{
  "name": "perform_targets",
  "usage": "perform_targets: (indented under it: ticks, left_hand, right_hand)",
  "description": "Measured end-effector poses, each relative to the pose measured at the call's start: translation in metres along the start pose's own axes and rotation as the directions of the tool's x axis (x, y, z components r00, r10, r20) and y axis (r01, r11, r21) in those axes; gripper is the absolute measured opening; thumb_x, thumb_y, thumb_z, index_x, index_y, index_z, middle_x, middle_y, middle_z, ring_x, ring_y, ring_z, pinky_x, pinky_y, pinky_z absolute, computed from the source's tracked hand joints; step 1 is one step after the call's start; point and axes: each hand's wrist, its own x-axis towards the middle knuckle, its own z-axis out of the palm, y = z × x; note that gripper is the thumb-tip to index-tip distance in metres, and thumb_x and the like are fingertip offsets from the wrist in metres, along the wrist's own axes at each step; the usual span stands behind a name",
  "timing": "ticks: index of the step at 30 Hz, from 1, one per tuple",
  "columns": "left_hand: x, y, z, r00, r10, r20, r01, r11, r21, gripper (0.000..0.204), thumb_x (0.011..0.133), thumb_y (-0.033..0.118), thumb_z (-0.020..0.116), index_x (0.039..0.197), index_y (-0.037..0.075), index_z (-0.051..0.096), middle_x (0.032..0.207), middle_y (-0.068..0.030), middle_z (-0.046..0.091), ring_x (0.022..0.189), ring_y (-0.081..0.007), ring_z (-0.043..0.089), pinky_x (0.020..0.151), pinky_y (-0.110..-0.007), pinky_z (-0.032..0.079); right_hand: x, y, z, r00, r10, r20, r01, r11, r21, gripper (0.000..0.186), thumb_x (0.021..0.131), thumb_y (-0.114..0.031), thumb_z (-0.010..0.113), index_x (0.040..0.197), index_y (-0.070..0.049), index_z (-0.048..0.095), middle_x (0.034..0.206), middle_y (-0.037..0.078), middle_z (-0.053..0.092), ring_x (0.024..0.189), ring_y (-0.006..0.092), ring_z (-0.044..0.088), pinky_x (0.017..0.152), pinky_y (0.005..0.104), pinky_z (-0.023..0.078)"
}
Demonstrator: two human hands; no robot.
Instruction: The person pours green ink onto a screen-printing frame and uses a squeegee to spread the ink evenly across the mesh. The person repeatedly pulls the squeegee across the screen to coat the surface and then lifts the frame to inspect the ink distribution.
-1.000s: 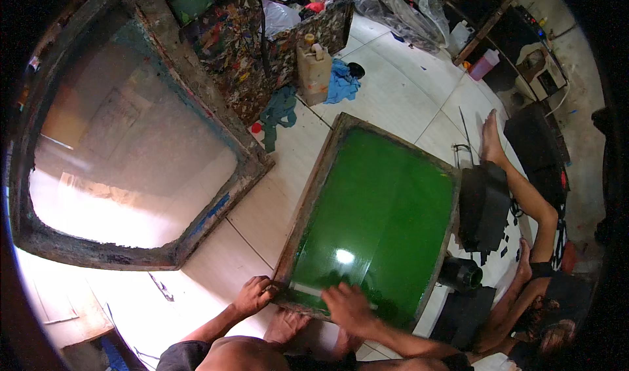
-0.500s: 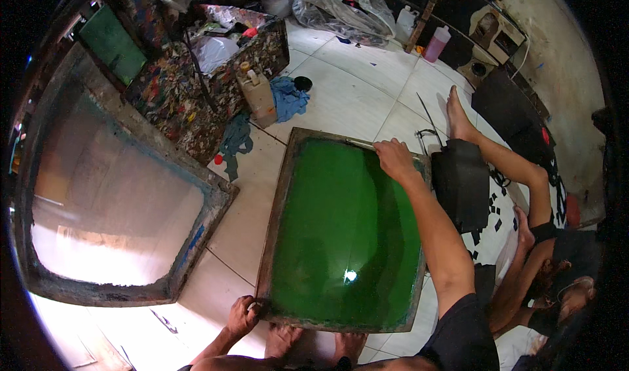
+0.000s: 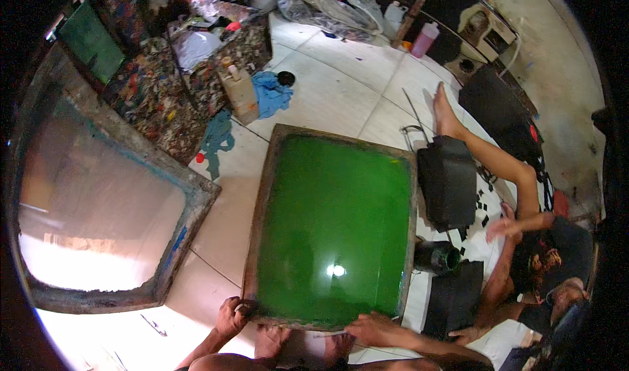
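A wooden screen frame [image 3: 259,220] lies before me, its mesh coated with wet, shiny green liquid [image 3: 334,207]. My left hand [image 3: 233,315] is closed around the frame's near left corner. At the near edge, right of centre, my right hand [image 3: 370,330] is closed on a thin flat strip [image 3: 320,336]. Only the strip's ends show past the fingers, so its exact kind is unclear. Just right of the frame lies a dark jar [image 3: 438,258] with green around its mouth.
A second framed screen [image 3: 98,201] leans on the left. Behind stand a paint-crusted box [image 3: 259,40], a plastic jug [image 3: 240,96] and blue cloth [image 3: 270,94]. Black sheets [image 3: 447,182] and a seated person [image 3: 563,253] occupy the right. A pink bottle [image 3: 426,40] stands far back.
My right hand has come from the frame's far edge to its near edge with the strip. My left hand keeps its corner. The view has shifted slightly; the seated person's arm has moved.
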Motion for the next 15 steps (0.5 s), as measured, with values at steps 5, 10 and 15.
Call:
perform_targets:
  ticks: [5,10,15]
  left_hand:
    - [0.0,0.0,0.002,1.0,0.013,0.023,-0.014,1.0,0.004,0.03,0.067,0.0,0.068,0.093,0.008,0.056,0.104,-0.0134,0.061,0.089,-0.035,0.06,0.068,-0.046,0.053]
    - [-0.001,-0.005,0.003,0.996,0.089,0.014,-0.089,0.995,0.054,0.03,0.069,-0.003,0.067,0.093,0.006,0.052,0.105,-0.0159,0.058,0.089,-0.0355,0.06,0.069,-0.046,0.053]
    - [-0.008,-0.008,0.008,0.997,0.078,0.017,-0.078,0.997,0.016,0.034,0.07,-0.002,0.068,0.096,0.006,0.049,0.108,-0.0179,0.055,0.091,-0.0378,0.059,0.07,-0.049,0.053]
  right_hand:
    - [0.084,0.103,-0.132,0.923,0.243,-0.298,-0.298,0.941,-0.158,0.03,0.098,-0.018,0.044,0.119,-0.012,0.066,0.126,0.029,0.057,0.111,0.0458,0.058,0.099,0.0588,0.044]
    - [0.165,0.219,-0.238,0.765,0.08,-0.639,-0.372,0.865,-0.337,0.03,0.09,-0.01,0.05,0.113,-0.011,0.068,0.098,0.013,0.069,0.095,0.035,0.063,0.083,0.0512,0.048]
    - [0.144,0.212,-0.195,0.802,0.084,-0.592,-0.335,0.883,-0.329,0.03,0.088,-0.009,0.051,0.113,-0.011,0.068,0.098,0.009,0.07,0.096,0.0318,0.063,0.082,0.0484,0.048]
